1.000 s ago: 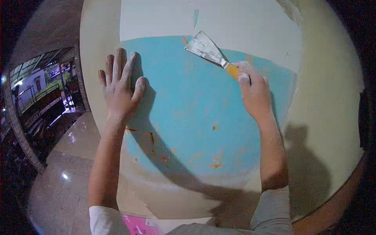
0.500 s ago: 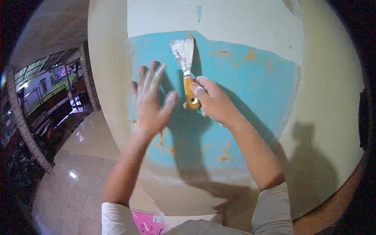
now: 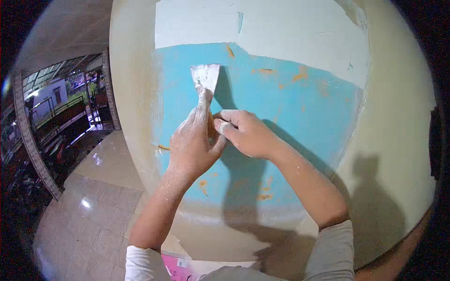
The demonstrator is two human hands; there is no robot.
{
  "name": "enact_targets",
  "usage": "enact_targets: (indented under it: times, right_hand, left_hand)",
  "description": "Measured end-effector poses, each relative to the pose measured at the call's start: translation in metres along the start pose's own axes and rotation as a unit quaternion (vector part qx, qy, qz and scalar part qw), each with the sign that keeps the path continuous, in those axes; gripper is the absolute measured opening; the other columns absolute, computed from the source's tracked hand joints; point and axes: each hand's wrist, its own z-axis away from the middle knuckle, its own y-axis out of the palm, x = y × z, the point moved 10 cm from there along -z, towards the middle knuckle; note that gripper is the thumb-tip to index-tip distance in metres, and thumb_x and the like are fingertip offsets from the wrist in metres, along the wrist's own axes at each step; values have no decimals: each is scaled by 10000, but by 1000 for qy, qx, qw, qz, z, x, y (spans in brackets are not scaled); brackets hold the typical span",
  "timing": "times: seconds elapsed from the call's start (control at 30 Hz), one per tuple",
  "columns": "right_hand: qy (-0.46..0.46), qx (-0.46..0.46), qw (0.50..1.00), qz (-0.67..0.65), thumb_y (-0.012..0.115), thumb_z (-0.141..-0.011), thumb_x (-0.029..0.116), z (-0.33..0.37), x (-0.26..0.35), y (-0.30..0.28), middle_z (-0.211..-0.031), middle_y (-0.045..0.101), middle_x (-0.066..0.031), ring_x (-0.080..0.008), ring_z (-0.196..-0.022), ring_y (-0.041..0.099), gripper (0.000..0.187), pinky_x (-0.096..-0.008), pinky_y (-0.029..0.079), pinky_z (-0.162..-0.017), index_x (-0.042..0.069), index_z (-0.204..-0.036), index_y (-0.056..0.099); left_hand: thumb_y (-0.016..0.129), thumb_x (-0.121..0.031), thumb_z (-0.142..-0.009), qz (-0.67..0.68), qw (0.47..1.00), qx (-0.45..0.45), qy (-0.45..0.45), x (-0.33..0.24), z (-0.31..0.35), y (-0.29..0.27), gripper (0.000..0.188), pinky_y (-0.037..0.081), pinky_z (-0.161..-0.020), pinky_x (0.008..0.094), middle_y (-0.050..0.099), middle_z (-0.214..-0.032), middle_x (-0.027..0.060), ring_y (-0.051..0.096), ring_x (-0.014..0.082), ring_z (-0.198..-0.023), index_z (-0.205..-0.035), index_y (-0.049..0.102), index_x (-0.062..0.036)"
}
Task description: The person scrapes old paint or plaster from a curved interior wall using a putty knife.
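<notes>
A putty knife [image 3: 205,76] with a wide, whitish-smeared metal blade points upward in front of a wall. My left hand [image 3: 194,140], dusted white, covers its handle and neck. One finger of that hand reaches up against the base of the blade, while the other fingers are partly hidden, closed about the tool. From the right, my right hand [image 3: 246,133] is closed with thumb and forefinger at the covered handle, touching or nearly touching my left hand. Behind both hands is a turquoise wall patch [image 3: 304,122] with orange-brown spots, bordered above by a smooth white coating [image 3: 281,33].
Beige wall [image 3: 398,117] surrounds the patch, with shadows at the right. Shiny floor tiles [image 3: 89,220] lie at the lower left, near an opening with a dark railing [image 3: 68,119]. A pink printed item [image 3: 178,267] is at the bottom, by my sleeve.
My left hand has moved from spread open beside the tool onto the putty knife, closing about it. The putty knife has come slightly lower and to the left.
</notes>
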Motion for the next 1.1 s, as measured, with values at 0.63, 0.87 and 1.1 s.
enact_targets:
  times: [0.63,0.87,1.1]
  right_hand:
    - [-196,-502,658,526,589,-933,361,14,38,-208,-1482,460,-45,-301,-1374,392,454,-526,289,-1140,282,-1378,546]
    - [-123,-498,709,484,627,-868,307,22,49,-207,-1467,451,-147,-352,-1373,379,474,-534,271,-1144,156,-1312,552]
    - [-139,-481,714,489,625,-863,300,19,47,-209,-1468,442,-155,-365,-1385,356,477,-553,259,-1146,148,-1310,558]
  left_hand:
    - [509,-192,-921,-158,985,6,-73,-7,-48,9,700,503,-642,506,670,-765,178,645,397,-658,-1573,255,-168]
    - [508,-217,-940,-164,979,36,-117,-7,-52,15,687,503,-677,512,675,-795,181,654,401,-693,-1576,253,-174]
    - [516,-232,-940,-154,984,2,-90,-12,-53,7,699,512,-661,507,678,-798,187,652,408,-684,-1581,240,-207]
